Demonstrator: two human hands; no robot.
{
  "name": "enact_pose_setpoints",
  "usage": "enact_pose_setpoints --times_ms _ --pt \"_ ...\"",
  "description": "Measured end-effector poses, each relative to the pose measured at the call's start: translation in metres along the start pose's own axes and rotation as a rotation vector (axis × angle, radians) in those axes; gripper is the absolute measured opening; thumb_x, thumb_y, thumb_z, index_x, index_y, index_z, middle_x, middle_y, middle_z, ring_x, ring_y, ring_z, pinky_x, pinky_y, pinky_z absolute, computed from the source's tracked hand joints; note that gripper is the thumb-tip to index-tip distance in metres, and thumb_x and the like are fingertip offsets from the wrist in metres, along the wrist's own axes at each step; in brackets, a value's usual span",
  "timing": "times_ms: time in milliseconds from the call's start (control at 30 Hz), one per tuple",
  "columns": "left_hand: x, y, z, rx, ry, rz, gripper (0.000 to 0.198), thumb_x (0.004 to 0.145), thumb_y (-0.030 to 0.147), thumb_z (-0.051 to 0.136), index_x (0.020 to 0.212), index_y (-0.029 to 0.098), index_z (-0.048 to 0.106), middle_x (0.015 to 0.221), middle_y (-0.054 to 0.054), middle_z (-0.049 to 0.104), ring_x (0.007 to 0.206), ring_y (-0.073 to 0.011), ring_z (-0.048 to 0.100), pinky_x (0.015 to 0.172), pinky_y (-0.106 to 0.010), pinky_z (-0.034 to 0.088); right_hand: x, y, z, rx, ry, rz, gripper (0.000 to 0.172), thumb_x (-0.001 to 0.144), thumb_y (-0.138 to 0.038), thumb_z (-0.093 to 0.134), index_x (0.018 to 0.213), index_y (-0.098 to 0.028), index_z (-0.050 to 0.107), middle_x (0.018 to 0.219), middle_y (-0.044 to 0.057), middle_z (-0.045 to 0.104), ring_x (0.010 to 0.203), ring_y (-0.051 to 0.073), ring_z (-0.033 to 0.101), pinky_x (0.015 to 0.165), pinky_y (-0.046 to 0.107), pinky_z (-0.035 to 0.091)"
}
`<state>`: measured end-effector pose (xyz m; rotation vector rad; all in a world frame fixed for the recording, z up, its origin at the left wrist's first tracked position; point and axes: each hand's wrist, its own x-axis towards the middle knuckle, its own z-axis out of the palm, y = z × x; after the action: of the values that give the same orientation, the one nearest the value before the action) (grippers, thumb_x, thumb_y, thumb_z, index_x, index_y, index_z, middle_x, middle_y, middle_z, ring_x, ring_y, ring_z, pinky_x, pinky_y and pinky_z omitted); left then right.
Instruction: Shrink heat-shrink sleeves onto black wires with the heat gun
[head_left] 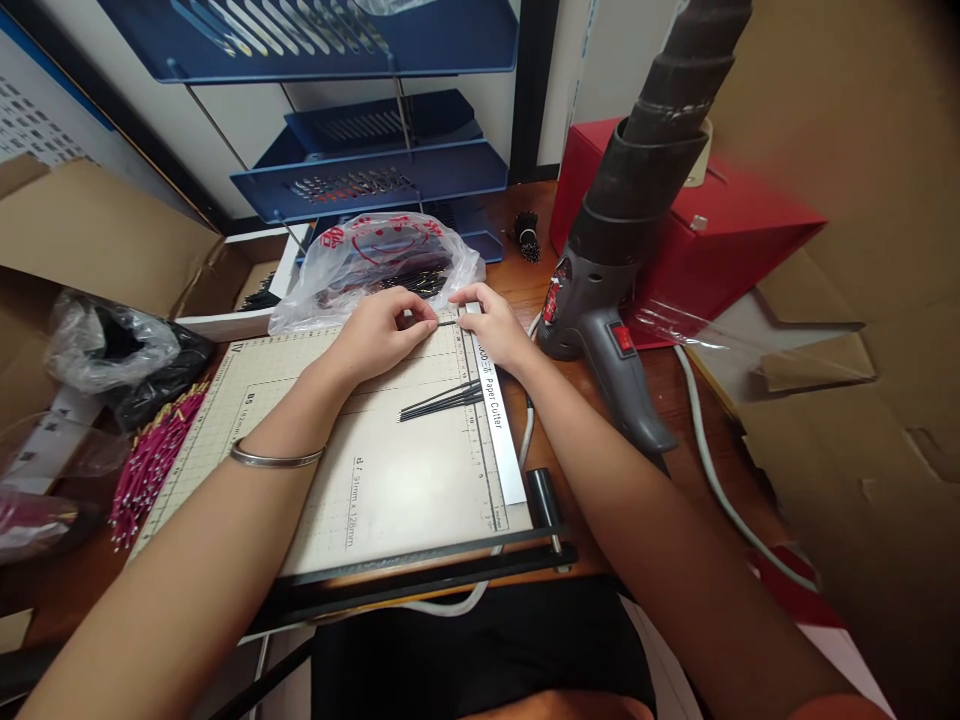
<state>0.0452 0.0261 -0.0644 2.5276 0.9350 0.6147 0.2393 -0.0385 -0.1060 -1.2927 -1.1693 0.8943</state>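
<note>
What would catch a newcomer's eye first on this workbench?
The big grey heat gun stands nozzle-up right of the paper cutter. At the cutter's far edge the left hand pinches a thin black strand, the right hand at its other end. Bright pink wires lie heaped left of the board.

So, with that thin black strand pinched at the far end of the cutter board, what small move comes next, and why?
Probably nudge the black strand square across the white ruler strip: the left hand pinches it, the right hand rests on the strip, and its tip only just reaches that edge.
</note>
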Motion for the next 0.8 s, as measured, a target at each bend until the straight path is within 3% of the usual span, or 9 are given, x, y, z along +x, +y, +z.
enact_pose_setpoints --times_ms 800 --pt "0.0001 0.0030 -0.0015 0.005 -0.015 -0.014 0.031 0.091 0.045 0.066 0.094 0.019 0.083 0.095 -0.008 0.076 0.083 -0.0207 0.063 0.081 -0.035 0.050 0.0001 -0.0004 0.0007 0.005 -0.012 -0.009 0.030 0.070 -0.014 0.058 0.099 -0.020 0.066 0.113 0.008 0.069 0.119 0.024 0.063 0.120 0.042 0.048"
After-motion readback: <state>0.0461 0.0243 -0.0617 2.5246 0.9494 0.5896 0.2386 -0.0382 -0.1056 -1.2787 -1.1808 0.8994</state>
